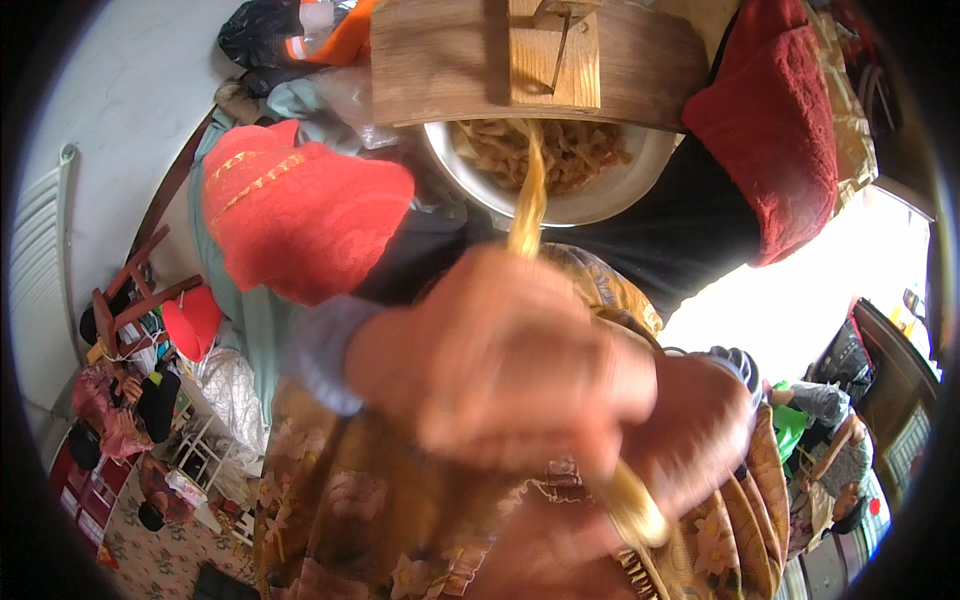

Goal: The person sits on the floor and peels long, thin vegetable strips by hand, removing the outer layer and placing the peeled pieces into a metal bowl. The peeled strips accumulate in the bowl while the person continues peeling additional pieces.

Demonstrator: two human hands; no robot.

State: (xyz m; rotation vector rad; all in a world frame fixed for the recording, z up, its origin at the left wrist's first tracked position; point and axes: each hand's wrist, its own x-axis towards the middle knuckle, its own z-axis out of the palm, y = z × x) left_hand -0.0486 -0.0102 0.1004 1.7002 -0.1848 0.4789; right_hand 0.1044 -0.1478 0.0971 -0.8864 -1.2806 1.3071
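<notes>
A bundle of yellowish plant fibre (531, 202), twisted like a cord, runs down from the wooden board's edge to my hands. My left hand (510, 367), blurred by motion, is closed around it. Its pale lower end (637, 510) comes out below the fingers. Close behind and partly covered by the left hand is my right hand (694, 435), also blurred; its fingers are hidden. Beyond my hands, a white basin (645, 176) holds tan, shredded strips (559, 169). Across its far side lies the wooden board (442, 64), bearing a wooden block (555, 75) with a thin metal rod.
Red cloths cover my left knee (307, 202) and right knee (787, 135). A patterned brown garment (360, 517) spreads over my lap. At left are a red wooden stool (124, 307) and a seated person (112, 420); another person (840, 450) sits at right.
</notes>
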